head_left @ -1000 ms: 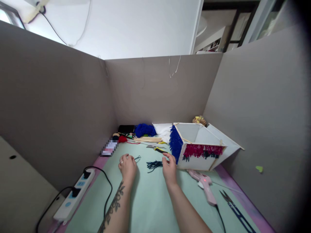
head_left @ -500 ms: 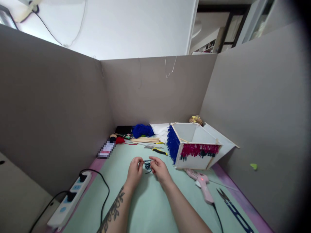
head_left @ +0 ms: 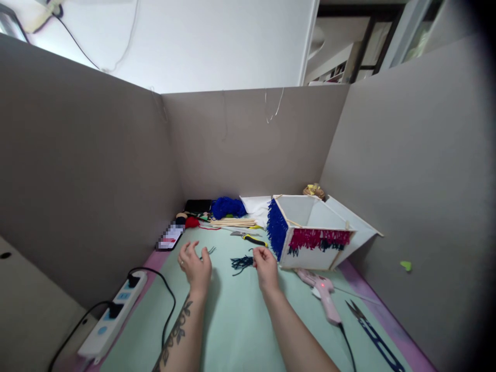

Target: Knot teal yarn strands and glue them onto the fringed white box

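Observation:
My left hand (head_left: 196,266) hovers over the mint-green mat (head_left: 240,320) with fingers apart, just beside a small loose piece of dark yarn (head_left: 210,251). My right hand (head_left: 265,264) has its fingers pinched at the right end of a bundle of dark teal yarn strands (head_left: 242,263) that lies on the mat between the hands. To the right stands a white box frame (head_left: 315,232) with blue fringe on its left face and red and dark fringe on the front.
A pink glue gun (head_left: 323,295) and dark snips (head_left: 374,336) lie at the right. Yellow-handled pliers (head_left: 250,238), wooden sticks (head_left: 232,223), blue yarn (head_left: 228,206) and a red ball sit at the back. A power strip (head_left: 116,315) lies left. Grey partitions enclose the desk.
The hands had come together on the dark yarn bundle; now they have moved apart. The left hand has let go and spread out leftward; the right stays at the bundle's end.

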Action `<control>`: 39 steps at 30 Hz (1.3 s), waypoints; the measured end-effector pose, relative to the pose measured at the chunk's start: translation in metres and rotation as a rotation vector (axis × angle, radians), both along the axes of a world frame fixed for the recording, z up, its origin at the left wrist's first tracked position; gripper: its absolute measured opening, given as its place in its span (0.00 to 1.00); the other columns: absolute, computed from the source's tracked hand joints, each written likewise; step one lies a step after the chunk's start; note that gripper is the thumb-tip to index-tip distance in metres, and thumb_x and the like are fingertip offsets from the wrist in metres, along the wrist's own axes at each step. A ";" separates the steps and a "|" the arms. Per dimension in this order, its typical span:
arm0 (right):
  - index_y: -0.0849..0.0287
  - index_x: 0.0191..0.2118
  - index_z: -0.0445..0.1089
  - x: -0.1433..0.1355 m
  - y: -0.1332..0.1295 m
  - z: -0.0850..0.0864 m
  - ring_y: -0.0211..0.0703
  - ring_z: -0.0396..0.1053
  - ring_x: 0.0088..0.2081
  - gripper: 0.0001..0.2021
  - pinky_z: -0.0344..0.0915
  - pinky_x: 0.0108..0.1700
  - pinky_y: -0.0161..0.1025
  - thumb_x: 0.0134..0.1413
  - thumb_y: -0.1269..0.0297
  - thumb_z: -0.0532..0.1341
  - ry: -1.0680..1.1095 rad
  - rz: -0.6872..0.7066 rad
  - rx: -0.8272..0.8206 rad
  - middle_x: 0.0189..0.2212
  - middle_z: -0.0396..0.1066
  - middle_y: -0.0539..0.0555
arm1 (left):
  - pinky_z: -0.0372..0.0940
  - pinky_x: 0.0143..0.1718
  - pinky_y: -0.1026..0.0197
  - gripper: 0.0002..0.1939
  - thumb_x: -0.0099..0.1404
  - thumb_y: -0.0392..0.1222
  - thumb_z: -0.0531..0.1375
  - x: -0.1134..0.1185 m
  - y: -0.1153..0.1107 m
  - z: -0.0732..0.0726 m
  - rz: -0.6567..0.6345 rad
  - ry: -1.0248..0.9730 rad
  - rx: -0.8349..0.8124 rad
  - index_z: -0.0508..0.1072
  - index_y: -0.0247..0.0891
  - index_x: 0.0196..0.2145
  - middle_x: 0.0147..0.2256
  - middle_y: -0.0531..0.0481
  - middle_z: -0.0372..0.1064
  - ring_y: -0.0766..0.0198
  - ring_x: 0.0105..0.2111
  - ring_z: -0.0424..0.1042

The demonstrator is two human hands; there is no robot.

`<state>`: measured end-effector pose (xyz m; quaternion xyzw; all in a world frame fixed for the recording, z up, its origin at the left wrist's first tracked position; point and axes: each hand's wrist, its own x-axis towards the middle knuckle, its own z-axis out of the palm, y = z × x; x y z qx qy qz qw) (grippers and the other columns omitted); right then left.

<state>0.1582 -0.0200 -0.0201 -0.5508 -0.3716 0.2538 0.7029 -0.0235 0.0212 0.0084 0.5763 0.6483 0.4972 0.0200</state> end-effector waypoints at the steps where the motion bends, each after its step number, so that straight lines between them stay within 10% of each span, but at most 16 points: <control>1: 0.59 0.28 0.66 -0.001 0.000 0.001 0.37 0.60 0.19 0.13 0.57 0.22 0.33 0.49 0.53 0.58 0.031 0.017 -0.006 0.17 0.62 0.47 | 0.57 0.48 0.52 0.14 0.61 0.45 0.52 0.002 -0.002 0.001 -0.116 -0.047 -0.003 0.70 0.35 0.40 0.44 0.39 0.65 0.52 0.48 0.62; 5: 0.59 0.28 0.67 -0.011 -0.004 0.005 0.39 0.64 0.24 0.09 0.62 0.28 0.35 0.48 0.57 0.59 -0.050 0.148 -0.011 0.23 0.67 0.50 | 0.61 0.32 0.60 0.17 0.60 0.51 0.52 0.023 -0.010 -0.002 -0.806 -0.257 -0.354 0.73 0.36 0.27 0.27 0.47 0.69 0.60 0.28 0.66; 7: 0.58 0.27 0.70 -0.016 -0.006 0.007 0.40 0.65 0.28 0.07 0.63 0.32 0.36 0.47 0.61 0.59 -0.225 0.197 0.002 0.24 0.68 0.51 | 0.60 0.29 0.63 0.18 0.59 0.53 0.54 0.032 -0.013 -0.006 -0.935 -0.380 -0.465 0.73 0.35 0.27 0.24 0.49 0.68 0.63 0.26 0.65; 25: 0.57 0.24 0.73 -0.024 -0.019 0.020 0.43 0.69 0.35 0.11 0.64 0.42 0.41 0.53 0.61 0.58 -0.283 0.389 0.164 0.29 0.73 0.54 | 0.47 0.19 0.68 0.16 0.49 0.51 0.64 0.034 -0.013 -0.011 -0.794 -0.882 -0.587 0.71 0.33 0.27 0.20 0.56 0.62 0.73 0.19 0.56; 29: 0.58 0.33 0.72 -0.014 -0.014 0.015 0.41 0.67 0.35 0.09 0.64 0.38 0.37 0.53 0.64 0.55 -0.223 0.203 0.122 0.32 0.69 0.54 | 0.44 0.18 0.71 0.16 0.50 0.49 0.65 0.030 -0.015 -0.008 -0.848 -1.102 -0.688 0.70 0.33 0.30 0.22 0.56 0.62 0.76 0.19 0.56; 39: 0.56 0.26 0.73 -0.022 -0.017 0.018 0.41 0.66 0.37 0.04 0.63 0.35 0.35 0.46 0.70 0.61 -0.358 0.380 0.099 0.33 0.65 0.53 | 0.49 0.18 0.73 0.14 0.50 0.44 0.67 0.032 -0.017 -0.009 -0.977 -1.255 -0.756 0.68 0.32 0.26 0.22 0.56 0.61 0.77 0.20 0.59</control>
